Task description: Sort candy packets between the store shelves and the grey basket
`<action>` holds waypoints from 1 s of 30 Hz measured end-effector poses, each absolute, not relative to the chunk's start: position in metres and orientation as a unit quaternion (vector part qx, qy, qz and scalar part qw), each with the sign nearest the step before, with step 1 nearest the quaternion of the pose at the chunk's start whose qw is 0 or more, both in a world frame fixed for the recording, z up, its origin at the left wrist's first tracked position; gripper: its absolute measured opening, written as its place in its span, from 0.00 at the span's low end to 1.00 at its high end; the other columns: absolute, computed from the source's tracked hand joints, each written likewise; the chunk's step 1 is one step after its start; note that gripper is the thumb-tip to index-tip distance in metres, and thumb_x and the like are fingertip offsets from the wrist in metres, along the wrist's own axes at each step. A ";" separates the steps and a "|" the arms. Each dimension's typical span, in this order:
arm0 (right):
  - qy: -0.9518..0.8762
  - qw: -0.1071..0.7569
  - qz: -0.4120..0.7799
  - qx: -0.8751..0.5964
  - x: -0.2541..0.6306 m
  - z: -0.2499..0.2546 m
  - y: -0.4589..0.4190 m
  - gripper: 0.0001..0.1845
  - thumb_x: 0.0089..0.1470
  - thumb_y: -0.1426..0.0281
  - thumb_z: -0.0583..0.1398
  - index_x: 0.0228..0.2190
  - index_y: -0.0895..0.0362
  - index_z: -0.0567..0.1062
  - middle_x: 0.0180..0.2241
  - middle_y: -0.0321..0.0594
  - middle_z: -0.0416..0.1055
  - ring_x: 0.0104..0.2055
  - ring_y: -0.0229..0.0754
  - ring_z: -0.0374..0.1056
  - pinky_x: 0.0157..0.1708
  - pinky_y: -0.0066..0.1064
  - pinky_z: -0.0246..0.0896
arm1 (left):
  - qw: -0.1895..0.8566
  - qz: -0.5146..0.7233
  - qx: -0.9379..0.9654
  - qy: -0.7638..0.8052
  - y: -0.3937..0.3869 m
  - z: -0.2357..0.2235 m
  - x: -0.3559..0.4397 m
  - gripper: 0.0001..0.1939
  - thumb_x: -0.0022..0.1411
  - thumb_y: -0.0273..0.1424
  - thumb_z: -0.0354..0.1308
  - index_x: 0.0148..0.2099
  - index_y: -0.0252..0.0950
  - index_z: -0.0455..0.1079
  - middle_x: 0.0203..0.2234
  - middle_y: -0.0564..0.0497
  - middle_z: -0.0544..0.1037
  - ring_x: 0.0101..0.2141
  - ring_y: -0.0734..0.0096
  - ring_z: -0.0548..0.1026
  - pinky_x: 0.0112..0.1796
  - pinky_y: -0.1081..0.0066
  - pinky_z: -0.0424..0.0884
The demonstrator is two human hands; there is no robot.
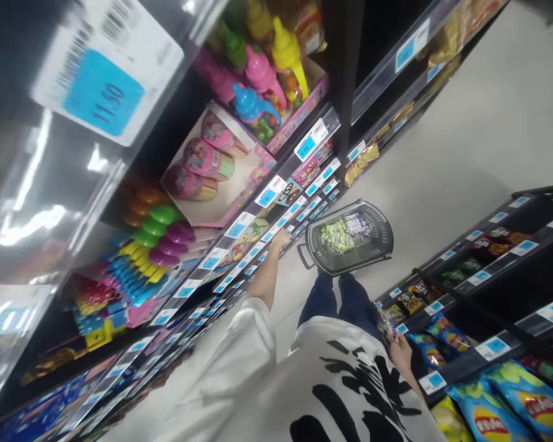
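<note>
My left hand (281,238) is stretched out to the edge of a low shelf (258,245) on the left, among blue price tags and small sweet packets; its fingers are too small to make out. My right hand (400,351) hangs by my side, closed round a small colourful packet (387,322). A dark grey shopping basket (387,228) stands on the floor in front of my feet, with green and purple packets (343,233) inside.
On the left, shelves carry bright plastic candy toys (262,70), pink boxes (207,162) and coloured tubes (156,242). Shelves on the right hold crisp bags (511,399) and snack packs. A pale floor aisle (465,141) runs between them.
</note>
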State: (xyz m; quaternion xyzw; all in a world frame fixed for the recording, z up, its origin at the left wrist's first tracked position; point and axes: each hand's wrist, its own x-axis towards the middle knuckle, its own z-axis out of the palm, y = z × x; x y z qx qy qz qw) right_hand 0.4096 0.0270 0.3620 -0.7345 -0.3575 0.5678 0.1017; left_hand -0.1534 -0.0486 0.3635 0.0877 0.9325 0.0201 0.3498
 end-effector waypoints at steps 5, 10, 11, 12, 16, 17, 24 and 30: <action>-0.463 0.028 0.539 -0.703 0.395 0.367 0.013 0.29 0.31 0.47 0.67 0.26 0.59 0.77 0.22 0.40 0.72 0.29 0.46 0.68 0.34 0.39 0.66 | 0.383 -0.001 0.086 0.920 -0.057 0.346 -0.158 0.33 0.62 0.40 0.61 0.64 0.28 0.63 0.59 0.32 0.71 0.60 0.49 0.70 0.58 0.62 0.66; -0.532 -0.009 0.520 -0.668 0.370 0.371 0.006 0.32 0.38 0.42 0.62 0.29 0.59 0.76 0.26 0.44 0.75 0.31 0.48 0.70 0.37 0.41 0.66 | 0.371 -0.001 0.094 0.924 -0.061 0.343 -0.137 0.40 0.59 0.33 0.64 0.69 0.24 0.55 0.63 0.29 0.65 0.64 0.46 0.63 0.62 0.61 0.61; -0.544 -0.014 0.515 -0.662 0.364 0.371 0.006 0.32 0.39 0.41 0.61 0.29 0.59 0.76 0.28 0.46 0.76 0.33 0.50 0.71 0.38 0.42 0.66 | 0.365 0.003 0.098 0.926 -0.062 0.344 -0.133 0.42 0.58 0.32 0.64 0.69 0.23 0.53 0.64 0.28 0.63 0.65 0.46 0.61 0.63 0.61 0.59; -0.556 -0.017 0.510 -0.657 0.358 0.371 0.005 0.32 0.40 0.42 0.60 0.30 0.58 0.76 0.29 0.48 0.77 0.34 0.52 0.71 0.39 0.43 0.66 | 0.360 0.008 0.101 0.927 -0.063 0.346 -0.131 0.43 0.58 0.31 0.64 0.70 0.23 0.52 0.65 0.28 0.62 0.66 0.47 0.60 0.63 0.61 0.58; -0.591 -0.015 0.513 -0.623 0.326 0.373 0.007 0.29 0.47 0.44 0.58 0.34 0.58 0.77 0.35 0.52 0.79 0.39 0.55 0.74 0.43 0.44 0.67 | 0.349 0.038 0.114 0.929 -0.067 0.353 -0.135 0.42 0.58 0.32 0.64 0.70 0.26 0.52 0.64 0.30 0.64 0.65 0.48 0.62 0.63 0.63 0.59; -0.598 -0.010 0.520 -0.610 0.316 0.374 0.007 0.28 0.50 0.46 0.57 0.36 0.57 0.77 0.38 0.51 0.79 0.41 0.54 0.74 0.45 0.44 0.67 | 0.346 0.047 0.119 0.930 -0.067 0.356 -0.136 0.42 0.59 0.31 0.64 0.70 0.26 0.52 0.64 0.31 0.65 0.65 0.48 0.62 0.62 0.63 0.60; -0.717 0.015 0.520 -0.465 0.239 0.393 0.013 0.17 0.60 0.68 0.51 0.42 0.57 0.77 0.50 0.47 0.76 0.58 0.48 0.69 0.62 0.44 0.58 | 0.327 0.149 0.267 0.894 -0.064 0.395 -0.090 0.34 0.61 0.20 0.52 0.69 0.30 0.53 0.68 0.38 0.59 0.68 0.59 0.55 0.67 0.61 0.52; -0.789 0.018 0.501 -0.356 0.179 0.413 0.008 0.20 0.57 0.79 0.50 0.44 0.59 0.78 0.48 0.47 0.76 0.57 0.47 0.66 0.61 0.44 0.60 | 0.413 0.274 0.484 0.721 -0.079 0.435 0.016 0.37 0.54 0.19 0.54 0.67 0.39 0.61 0.65 0.44 0.63 0.66 0.60 0.58 0.67 0.58 0.56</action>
